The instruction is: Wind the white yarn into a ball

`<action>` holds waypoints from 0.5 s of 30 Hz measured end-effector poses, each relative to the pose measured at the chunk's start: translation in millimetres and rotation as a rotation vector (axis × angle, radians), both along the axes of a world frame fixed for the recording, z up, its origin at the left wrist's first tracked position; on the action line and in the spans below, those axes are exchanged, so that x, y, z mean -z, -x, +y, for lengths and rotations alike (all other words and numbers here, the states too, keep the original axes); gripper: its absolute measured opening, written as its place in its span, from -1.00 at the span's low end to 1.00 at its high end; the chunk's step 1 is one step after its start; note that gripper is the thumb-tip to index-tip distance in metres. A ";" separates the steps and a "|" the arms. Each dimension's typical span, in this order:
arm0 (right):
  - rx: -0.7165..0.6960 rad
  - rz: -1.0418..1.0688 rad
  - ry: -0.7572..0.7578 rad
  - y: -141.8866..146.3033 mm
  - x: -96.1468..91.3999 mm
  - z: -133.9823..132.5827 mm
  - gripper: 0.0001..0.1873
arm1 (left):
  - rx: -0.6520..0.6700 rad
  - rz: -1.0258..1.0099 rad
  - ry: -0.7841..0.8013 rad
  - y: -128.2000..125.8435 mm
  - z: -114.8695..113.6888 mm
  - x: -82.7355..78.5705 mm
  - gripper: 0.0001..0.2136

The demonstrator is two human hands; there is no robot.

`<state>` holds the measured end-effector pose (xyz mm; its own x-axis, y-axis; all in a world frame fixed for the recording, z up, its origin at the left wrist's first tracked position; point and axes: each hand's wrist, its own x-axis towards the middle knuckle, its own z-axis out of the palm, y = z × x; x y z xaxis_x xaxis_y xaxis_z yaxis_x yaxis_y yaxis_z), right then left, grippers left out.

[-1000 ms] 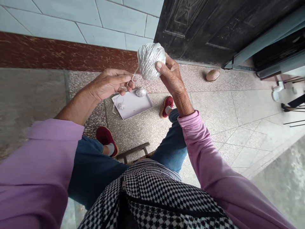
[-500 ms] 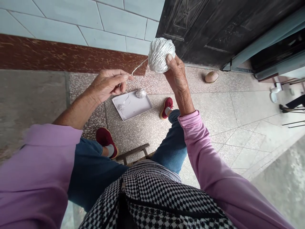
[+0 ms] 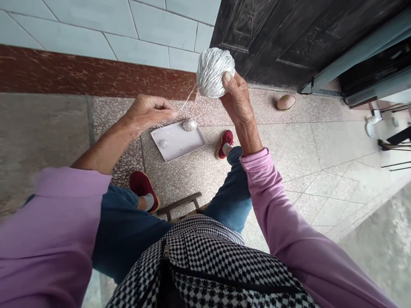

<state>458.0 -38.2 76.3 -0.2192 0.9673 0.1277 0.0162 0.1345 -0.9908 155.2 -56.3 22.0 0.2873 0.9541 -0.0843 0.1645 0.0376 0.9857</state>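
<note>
**Twine ball raised, strand pinched**

The right hand [image 3: 239, 105] clamps the ball of white twine [image 3: 213, 72], raised before the dark door [image 3: 289, 38], with the thumb pressed on its front. The left hand [image 3: 149, 112] has its fingertips closed, apparently on the thin strand [image 3: 188, 97] leaving the ball. The ball looks light, soft and slightly slick, so it is best gripped around its girth. On the floor, a white tray [image 3: 183, 145] carries a smaller ball [image 3: 190, 124].

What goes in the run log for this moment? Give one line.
right hand: holds ball | left hand: pinches strand | tray: on floor

A home's entrance (outdoors, it seems): tiled wall [image 3: 96, 25], terrazzo floor [image 3: 305, 141], dark panelled door [image 3: 289, 38].
</note>
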 end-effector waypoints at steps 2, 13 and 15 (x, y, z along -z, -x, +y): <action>0.029 0.000 0.008 -0.6 -2.5 -5.2 0.12 | 0.018 0.040 -0.015 -1.1 -1.8 -2.0 -0.91; 0.083 -0.075 0.124 -8.0 8.4 16.8 0.48 | 0.008 0.086 0.099 1.7 -6.3 -5.7 -0.61; 0.061 -0.083 0.139 -6.4 6.9 13.5 0.36 | 0.032 0.102 0.049 5.4 -4.7 -4.6 -0.58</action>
